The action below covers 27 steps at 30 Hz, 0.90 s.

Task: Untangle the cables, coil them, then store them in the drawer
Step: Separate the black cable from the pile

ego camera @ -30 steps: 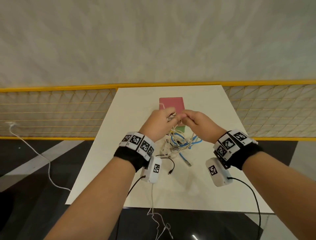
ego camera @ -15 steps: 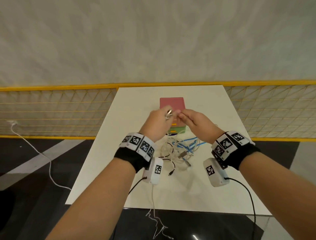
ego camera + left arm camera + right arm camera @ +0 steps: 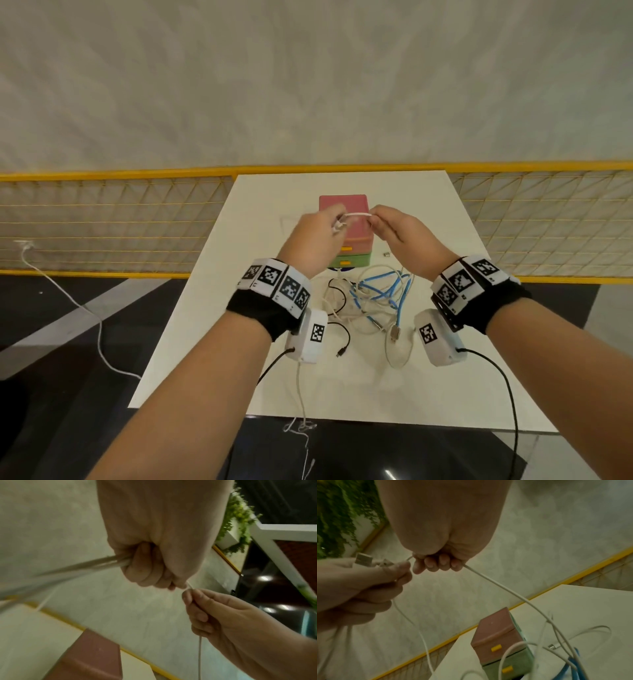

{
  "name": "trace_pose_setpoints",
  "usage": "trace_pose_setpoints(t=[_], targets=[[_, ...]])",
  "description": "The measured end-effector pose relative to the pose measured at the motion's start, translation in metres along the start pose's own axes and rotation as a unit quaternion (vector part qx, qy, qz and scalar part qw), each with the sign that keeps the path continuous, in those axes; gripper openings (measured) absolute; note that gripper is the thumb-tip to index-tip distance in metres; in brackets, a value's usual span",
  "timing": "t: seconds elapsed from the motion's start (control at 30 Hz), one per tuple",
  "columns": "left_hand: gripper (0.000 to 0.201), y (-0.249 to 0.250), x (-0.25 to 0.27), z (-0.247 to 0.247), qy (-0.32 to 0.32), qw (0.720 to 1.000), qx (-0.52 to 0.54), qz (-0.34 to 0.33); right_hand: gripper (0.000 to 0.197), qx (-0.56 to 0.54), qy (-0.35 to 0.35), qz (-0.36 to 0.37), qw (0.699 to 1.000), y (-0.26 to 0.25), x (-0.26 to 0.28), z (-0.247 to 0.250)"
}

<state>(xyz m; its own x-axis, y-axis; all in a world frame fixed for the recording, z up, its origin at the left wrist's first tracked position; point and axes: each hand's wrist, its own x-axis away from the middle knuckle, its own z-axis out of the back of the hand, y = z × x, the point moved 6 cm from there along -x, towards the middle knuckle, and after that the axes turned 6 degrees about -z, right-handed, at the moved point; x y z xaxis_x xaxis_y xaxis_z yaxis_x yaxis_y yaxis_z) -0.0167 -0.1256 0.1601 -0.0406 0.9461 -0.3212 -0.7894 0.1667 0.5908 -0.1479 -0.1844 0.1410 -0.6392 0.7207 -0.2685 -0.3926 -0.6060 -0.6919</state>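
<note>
Between both hands' grip (image 3: 358, 219), white cable (image 3: 358, 214) spans tautly.

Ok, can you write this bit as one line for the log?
left hand: grips white cable | right hand: pinches same cable | blue cable: tangled on table | drawers: closed

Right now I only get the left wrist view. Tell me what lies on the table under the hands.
Observer: A blue cable tangled with pale ones lies on the table, near the drawers.
Operator: Report the drawers.
Observer: The pink drawer and the green drawer both look closed.
Operator: Trace the cable from the right hand.
Observer: From the right hand, the white cable runs down into that tangle.
</note>
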Motion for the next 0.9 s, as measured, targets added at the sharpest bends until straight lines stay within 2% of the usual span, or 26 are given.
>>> trace_pose_setpoints(t=[0.07, 0.13, 0.23, 0.27, 0.33, 0.43, 0.5, 0.57, 0.7, 0.77, 0.9], targets=[[0.02, 0.0, -0.001, 0.008, 0.04, 0.999, 0.011, -0.001, 0.02, 0.006, -0.002, 0.001, 1.0, 0.002, 0.0, 0.004], [0.02, -0.002, -0.001, 0.027, 0.111, 0.993, 0.048, 0.005, 0.022, 0.014, -0.009, -0.013, 1.0, 0.014, 0.004, 0.005], [0.021, -0.015, 0.001, 0.067, 0.244, 0.962, 0.11, 0.05, 0.025, 0.029, -0.006, -0.068, 0.997, 0.043, 0.019, 0.007], [0.023, -0.019, 0.001, 0.078, 0.269, 0.955, 0.111, 0.055, 0.025, 0.034, -0.007, -0.083, 0.996, 0.052, 0.024, 0.007], [0.024, -0.022, 0.001, 0.09, 0.28, 0.953, 0.102, 0.057, 0.026, 0.038, -0.019, -0.1, 0.994, 0.06, 0.032, 0.008], [0.023, -0.021, 0.002, 0.083, 0.255, 0.961, 0.092, 0.056, 0.025, 0.013, -0.021, -0.094, 0.995, 0.049, 0.028, 0.014], [0.024, -0.022, 0.004, 0.072, 0.231, 0.966, 0.101, 0.061, 0.024, -0.042, -0.022, -0.089, 0.995, 0.033, 0.023, 0.019], [0.024, -0.02, 0.006, 0.061, 0.197, 0.971, 0.122, 0.064, 0.035, -0.083, -0.027, -0.085, 0.993, 0.013, 0.017, 0.025], [0.028, 0.001, 0.009, 0.045, 0.106, 0.987, 0.123, 0.013, 0.05, -0.107, -0.017, -0.082, 0.991, -0.025, 0.007, 0.035], [0.029, 0.006, 0.013, 0.04, 0.069, 0.987, 0.145, -0.002, 0.043, -0.073, -0.026, -0.069, 0.995, -0.041, 0.007, 0.037], [0.02, 0.011, 0.024, 0.034, 0.0, 0.989, 0.144, -0.027, 0.011, 0.02, -0.065, -0.032, 0.997, -0.066, 0.018, 0.023]])
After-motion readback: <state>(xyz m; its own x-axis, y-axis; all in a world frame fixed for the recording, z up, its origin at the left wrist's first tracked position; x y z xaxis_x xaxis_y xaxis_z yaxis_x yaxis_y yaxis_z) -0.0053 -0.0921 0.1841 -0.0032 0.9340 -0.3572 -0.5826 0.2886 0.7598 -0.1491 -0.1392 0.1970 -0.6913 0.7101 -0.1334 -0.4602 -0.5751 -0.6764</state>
